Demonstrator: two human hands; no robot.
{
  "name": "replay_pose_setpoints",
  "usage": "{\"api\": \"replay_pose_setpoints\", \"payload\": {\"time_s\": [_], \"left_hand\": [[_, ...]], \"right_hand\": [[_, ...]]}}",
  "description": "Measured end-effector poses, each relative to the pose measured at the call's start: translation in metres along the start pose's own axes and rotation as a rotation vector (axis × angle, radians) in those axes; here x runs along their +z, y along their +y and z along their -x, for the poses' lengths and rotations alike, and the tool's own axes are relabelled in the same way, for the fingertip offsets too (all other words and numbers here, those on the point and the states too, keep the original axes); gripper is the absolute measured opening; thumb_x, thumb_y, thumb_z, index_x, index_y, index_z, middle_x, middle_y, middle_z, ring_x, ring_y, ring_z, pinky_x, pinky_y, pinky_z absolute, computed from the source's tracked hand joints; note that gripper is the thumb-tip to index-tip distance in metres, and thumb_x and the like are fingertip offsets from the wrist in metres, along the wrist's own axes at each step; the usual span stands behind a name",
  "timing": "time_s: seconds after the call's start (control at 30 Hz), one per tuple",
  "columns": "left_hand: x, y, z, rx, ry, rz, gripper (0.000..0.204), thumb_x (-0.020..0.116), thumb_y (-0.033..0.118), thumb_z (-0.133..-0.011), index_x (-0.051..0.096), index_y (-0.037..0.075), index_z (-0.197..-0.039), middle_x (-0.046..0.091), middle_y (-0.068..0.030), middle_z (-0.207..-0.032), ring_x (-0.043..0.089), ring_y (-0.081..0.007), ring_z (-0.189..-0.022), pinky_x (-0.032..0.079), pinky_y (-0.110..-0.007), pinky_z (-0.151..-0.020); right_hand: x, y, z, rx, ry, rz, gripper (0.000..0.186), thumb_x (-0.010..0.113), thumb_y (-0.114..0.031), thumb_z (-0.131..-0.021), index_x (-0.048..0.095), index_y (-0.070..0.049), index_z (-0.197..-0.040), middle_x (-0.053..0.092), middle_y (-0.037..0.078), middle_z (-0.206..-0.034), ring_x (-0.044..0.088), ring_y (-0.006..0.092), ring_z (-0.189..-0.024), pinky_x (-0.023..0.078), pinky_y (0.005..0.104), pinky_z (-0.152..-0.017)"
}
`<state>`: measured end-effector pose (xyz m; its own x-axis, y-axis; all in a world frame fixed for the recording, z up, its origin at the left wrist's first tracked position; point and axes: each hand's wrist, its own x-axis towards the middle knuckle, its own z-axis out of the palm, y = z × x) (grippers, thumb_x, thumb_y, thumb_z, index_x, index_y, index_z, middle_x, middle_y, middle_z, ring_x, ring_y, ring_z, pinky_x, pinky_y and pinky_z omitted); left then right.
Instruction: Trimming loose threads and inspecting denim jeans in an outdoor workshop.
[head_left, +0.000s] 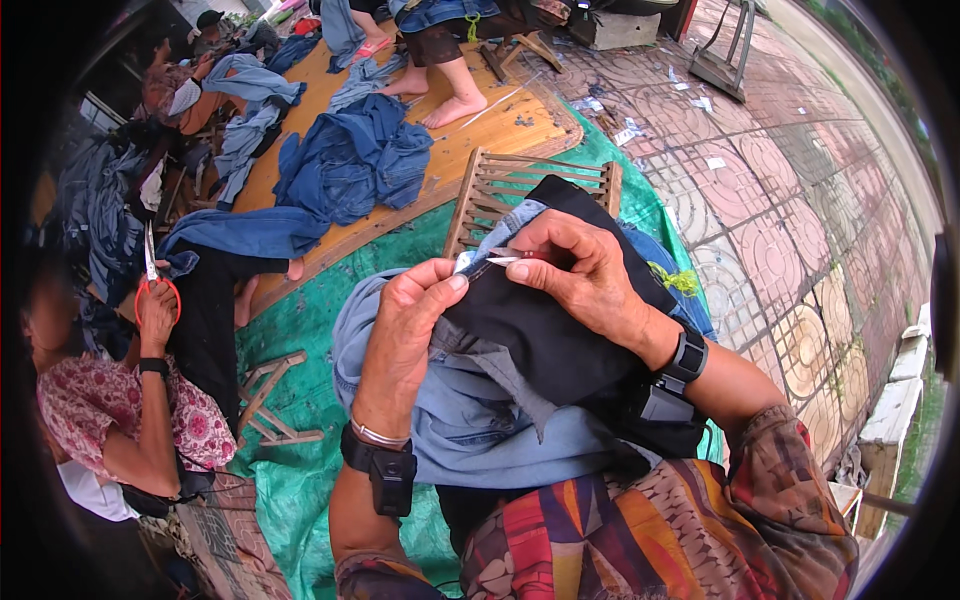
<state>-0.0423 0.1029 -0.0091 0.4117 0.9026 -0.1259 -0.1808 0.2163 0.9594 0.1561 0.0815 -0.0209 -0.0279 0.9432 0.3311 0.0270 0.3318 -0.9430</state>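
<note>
My left hand pinches the edge of a light blue denim garment lying across my lap. A small white patch shows at its fingertips. My right hand is closed close by, thumb and fingers on a small pale pointed tool whose kind I cannot make out. The tool's tip meets the denim edge between both hands. Black cloth lies over the denim, under my right hand. Each wrist wears a black strapped device.
A slatted wooden stool stands ahead on a green tarp. Jeans are heaped on a wooden board. At left a person's hand holds scissors with orange handles. Another person's bare feet rest on the board. Yellow-green threads lie at right.
</note>
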Motion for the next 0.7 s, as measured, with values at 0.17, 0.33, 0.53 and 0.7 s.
{"api": "replay_pose_setpoints", "payload": {"time_s": [0.17,0.33,0.53,0.7], "left_hand": [[0.0,0.001,0.001,-0.017,-0.008,0.0,0.013,0.06,0.01,-0.083,0.062,0.001,-0.092,0.062,0.0023,-0.084,0.054,-0.0017,-0.076,0.041,-0.016,-0.071],[-0.001,0.001,0.002,-0.01,-0.017,-0.006,0.012,0.06,0.011,-0.083,0.063,0.002,-0.09,0.062,0.0026,-0.083,0.053,-0.0012,-0.075,0.041,-0.015,-0.071],[0.0,0.003,0.001,-0.018,-0.03,0.008,0.012,0.06,0.011,-0.083,0.063,0.002,-0.09,0.062,0.0031,-0.083,0.053,-0.0013,-0.075,0.041,-0.016,-0.071],[0.0,0.004,0.002,-0.009,-0.027,0.008,0.012,0.06,0.011,-0.083,0.062,0.002,-0.091,0.062,0.0032,-0.083,0.053,-0.0016,-0.075,0.041,-0.015,-0.072]], "right_hand": [[-0.003,0.004,-0.003,-0.283,-0.094,0.418,0.019,0.072,-0.015,-0.073,0.061,-0.003,-0.083,0.058,0.009,-0.079,0.057,0.0247,-0.073,0.045,0.0316,-0.063],[-0.001,0.003,-0.003,-0.304,-0.085,0.402,0.02,0.072,-0.015,-0.072,0.061,-0.004,-0.083,0.058,0.009,-0.08,0.057,0.0271,-0.076,0.046,0.0342,-0.065],[0.0,0.008,-0.004,-0.301,-0.089,0.379,0.018,0.071,-0.014,-0.072,0.06,-0.003,-0.081,0.058,0.01,-0.078,0.056,0.0275,-0.075,0.045,0.0339,-0.065],[-0.002,0.009,-0.005,-0.354,-0.069,0.354,0.014,0.069,-0.012,-0.076,0.06,-0.002,-0.08,0.059,0.005,-0.073,0.057,0.0208,-0.07,0.045,0.0304,-0.063]]}}
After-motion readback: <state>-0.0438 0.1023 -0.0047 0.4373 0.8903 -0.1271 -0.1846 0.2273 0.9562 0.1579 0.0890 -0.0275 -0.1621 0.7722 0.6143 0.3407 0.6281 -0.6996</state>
